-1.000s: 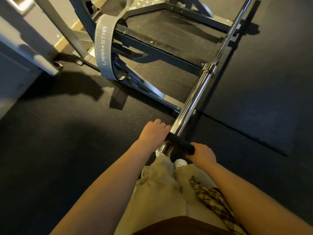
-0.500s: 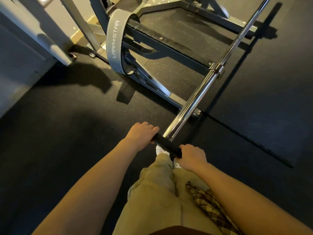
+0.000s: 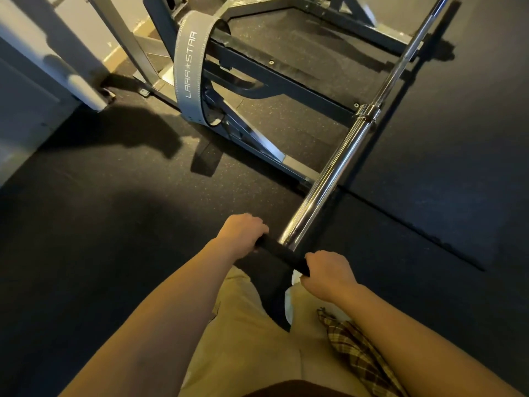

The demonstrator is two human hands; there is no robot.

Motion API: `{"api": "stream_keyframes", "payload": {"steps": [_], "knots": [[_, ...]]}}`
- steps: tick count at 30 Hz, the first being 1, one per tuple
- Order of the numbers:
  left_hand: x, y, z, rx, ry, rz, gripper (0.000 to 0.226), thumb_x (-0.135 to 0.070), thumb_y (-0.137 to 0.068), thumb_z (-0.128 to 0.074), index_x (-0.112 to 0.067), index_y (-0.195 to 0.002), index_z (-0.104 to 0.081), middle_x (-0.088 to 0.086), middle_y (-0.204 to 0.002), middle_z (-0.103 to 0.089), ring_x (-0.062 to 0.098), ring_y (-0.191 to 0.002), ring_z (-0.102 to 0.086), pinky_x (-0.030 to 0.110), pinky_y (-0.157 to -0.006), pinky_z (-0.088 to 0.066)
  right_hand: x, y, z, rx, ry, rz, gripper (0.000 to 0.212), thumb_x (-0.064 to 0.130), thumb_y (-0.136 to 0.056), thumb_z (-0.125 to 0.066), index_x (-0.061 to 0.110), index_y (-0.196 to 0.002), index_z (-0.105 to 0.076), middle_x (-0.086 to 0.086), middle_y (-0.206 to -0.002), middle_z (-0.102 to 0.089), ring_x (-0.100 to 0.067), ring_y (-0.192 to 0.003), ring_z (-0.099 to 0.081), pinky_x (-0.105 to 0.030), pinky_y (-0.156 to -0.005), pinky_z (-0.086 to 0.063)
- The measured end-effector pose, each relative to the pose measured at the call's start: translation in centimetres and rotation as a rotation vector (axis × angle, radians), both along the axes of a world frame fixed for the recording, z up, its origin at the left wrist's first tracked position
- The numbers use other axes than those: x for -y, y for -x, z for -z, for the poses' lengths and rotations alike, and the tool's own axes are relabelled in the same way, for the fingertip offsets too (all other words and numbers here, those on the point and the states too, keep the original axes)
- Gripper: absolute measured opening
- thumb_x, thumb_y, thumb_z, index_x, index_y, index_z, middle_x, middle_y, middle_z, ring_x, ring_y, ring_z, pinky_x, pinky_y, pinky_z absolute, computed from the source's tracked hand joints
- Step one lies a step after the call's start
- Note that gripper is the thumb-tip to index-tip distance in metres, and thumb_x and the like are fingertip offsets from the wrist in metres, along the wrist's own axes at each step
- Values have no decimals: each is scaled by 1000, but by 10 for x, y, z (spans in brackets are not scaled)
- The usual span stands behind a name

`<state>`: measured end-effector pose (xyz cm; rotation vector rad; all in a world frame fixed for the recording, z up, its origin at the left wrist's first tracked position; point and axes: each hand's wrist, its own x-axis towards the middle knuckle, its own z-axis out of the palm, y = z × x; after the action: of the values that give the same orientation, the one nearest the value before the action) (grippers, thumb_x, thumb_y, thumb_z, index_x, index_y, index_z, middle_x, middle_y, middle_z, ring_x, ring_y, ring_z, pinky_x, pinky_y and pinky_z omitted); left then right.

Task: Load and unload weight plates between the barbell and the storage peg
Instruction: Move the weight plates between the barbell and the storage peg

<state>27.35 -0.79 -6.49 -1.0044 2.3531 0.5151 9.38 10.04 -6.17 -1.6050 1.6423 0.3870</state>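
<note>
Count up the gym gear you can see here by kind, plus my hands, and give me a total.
Weight plates: 1, black, edge-on at the barbell's near end
Barbells: 1
Lifting belts: 1, grey
Rack frames: 1
Hands: 2, left hand and right hand, both gripping the plate
Total: 6

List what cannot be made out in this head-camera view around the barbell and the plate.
Head view only:
- Black plate: seen edge-on at the barbell sleeve end; its face and markings are hidden.
- Left hand and right hand: fingers curl over the plate rim, out of sight.
- Barbell's far end: cut off by the top edge.
- Storage peg: none identifiable.
- Feet: mostly hidden by trousers.
</note>
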Motion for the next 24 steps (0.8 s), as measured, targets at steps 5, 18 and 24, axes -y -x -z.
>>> {"api": "stream_keyframes", "payload": {"steps": [5,18,24], "knots": [[-11,-73,26,13,-262,-106,30,-31,-89,-63,-29,-118,-57,-5,-110,-63,16,-104,-60,34,-91,-48,17,-49,-7,-63,-35,-142,26,43,-90,-57,24,-108,-57,4,-96,-58,-12,-84,-58,-28,-75,-47],[53,-302,3,-90,45,-535,21,-42,-91,-57,-29,-108,-56,-8,-91,-64,10,-82,-60,25,-74,-41,186,-266,-18,-175,210,-587,27,38,-92,-54,25,-115,-56,-1,-103,-63,-21,-96,-60,-38,-87,-41],[44,-372,-8,-52,66,-768,31,-43,-90,-59,-28,-117,-56,-4,-102,-66,15,-93,-63,26,-74,-39,234,-352,-19,-234,275,-830,30,41,-90,-56,26,-115,-57,-1,-108,-62,-24,-106,-55,-44,-98,-34]]}}
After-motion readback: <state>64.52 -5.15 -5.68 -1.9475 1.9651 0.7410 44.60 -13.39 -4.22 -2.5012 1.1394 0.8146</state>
